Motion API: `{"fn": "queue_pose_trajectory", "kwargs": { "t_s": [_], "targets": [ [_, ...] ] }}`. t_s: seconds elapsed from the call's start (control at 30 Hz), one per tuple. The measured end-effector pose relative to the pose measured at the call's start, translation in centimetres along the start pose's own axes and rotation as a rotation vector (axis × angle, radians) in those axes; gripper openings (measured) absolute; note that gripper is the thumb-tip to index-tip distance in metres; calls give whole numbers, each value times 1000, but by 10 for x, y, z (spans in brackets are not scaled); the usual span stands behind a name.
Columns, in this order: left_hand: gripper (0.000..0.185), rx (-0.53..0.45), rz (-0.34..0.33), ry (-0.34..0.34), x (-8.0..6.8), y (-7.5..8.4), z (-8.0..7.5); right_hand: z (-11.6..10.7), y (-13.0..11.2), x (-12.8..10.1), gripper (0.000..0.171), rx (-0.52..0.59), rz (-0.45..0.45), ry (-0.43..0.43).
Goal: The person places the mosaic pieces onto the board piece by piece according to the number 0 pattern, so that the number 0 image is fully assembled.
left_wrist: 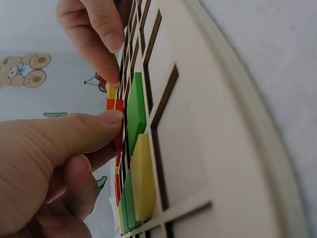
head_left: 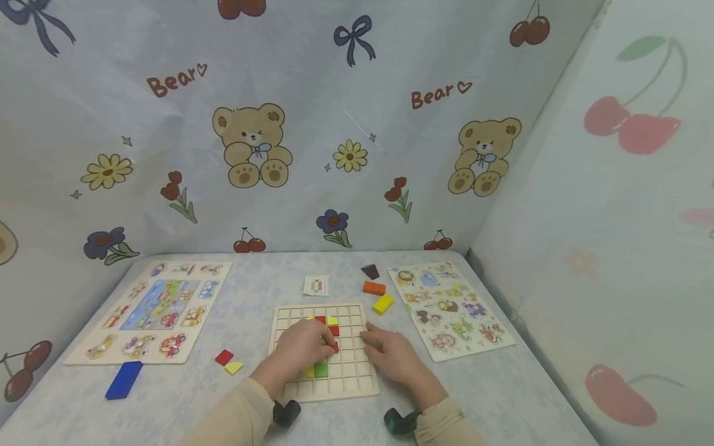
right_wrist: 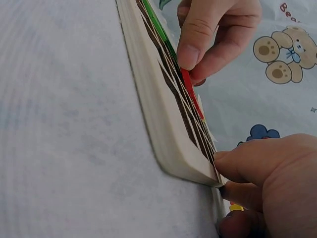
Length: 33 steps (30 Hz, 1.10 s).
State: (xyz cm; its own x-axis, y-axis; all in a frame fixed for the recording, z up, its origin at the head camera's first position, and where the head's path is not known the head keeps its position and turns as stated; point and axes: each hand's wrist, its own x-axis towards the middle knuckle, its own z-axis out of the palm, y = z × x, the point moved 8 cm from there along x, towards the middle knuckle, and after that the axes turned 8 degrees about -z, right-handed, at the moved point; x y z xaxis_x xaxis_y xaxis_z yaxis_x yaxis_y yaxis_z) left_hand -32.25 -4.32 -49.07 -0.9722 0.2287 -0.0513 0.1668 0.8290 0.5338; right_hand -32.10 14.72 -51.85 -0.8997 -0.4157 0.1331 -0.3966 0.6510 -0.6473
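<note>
My left hand (head_left: 304, 344) pinches a small red square tile (left_wrist: 119, 119) between thumb and finger, right at the surface of a wooden grid board (head_left: 357, 378). Green tiles (head_left: 321, 370), yellow quarter-round tiles (head_left: 332, 321) and further red tiles (head_left: 334, 331) lie in the grid around it. The left hand hides part of this pattern in the head view. At the board's right edge, my right hand (head_left: 393, 356) grips the rim, its thumb (right_wrist: 237, 157) on top and a finger against the side.
A loose red tile (head_left: 224, 357) and yellow tile (head_left: 233, 368) lie left of the board, near a blue block (head_left: 124, 380). Behind it are a pattern card (head_left: 316, 285) and orange (head_left: 374, 288), yellow (head_left: 382, 304) and dark (head_left: 370, 271) blocks. Picture puzzles flank it, vehicles (head_left: 95, 334) left, animals (head_left: 446, 354) right.
</note>
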Motion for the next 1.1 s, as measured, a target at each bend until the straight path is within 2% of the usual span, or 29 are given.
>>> {"fn": "queue_pose_trajectory", "kwargs": {
  "t_s": [0.23,0.37,0.47,0.6,0.73,0.93,1.0,1.1],
  "targets": [
    [6,-6,-33,25,8,1,-2,-2,-2,0,37,6,4,6],
    [5,-16,-47,26,8,0,-3,-2,-2,1,37,-7,-3,11],
    [2,-35,-41,6,2,-4,-4,-2,-1,1,37,-11,4,7],
    [14,-94,-59,-19,-16,-15,-16,-2,-1,0,38,-11,9,8],
    [22,-118,-155,26,-43,-41,-47,1,-1,0,37,-24,1,9],
    [29,-30,-336,126,-76,-107,-95,1,-2,1,38,-48,-9,-4],
    [32,-8,-384,138,-84,-126,-106,1,-1,1,38,-50,-12,-2],
    [33,11,-449,119,-91,-150,-111,1,0,1,37,-46,-14,6]
  ]
}}
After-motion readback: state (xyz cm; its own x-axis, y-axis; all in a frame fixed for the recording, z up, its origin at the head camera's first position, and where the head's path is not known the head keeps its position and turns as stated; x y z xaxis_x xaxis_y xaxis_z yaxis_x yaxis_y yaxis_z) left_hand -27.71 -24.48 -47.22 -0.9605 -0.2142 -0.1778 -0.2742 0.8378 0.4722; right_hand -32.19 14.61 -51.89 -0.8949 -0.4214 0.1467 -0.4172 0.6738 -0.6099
